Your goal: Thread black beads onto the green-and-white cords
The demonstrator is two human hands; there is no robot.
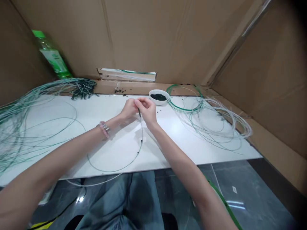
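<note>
Near us, a thin wire (142, 131) curves over the near part of the white table (203, 151), a few dark beads (141, 141) spaced along it. Farther in, our left hand (129, 109) and right hand (148, 111) meet fingertip to fingertip, both pinched narrow on its beaded end; we cannot tell which fingers bear it. The wire should handle light, springy and rather slippery, so we would grip it close to the tip, where it flexes least. Just beyond, the bowl (158, 103) holds many more beads; far left lies a tangled bundle (83, 88).
</note>
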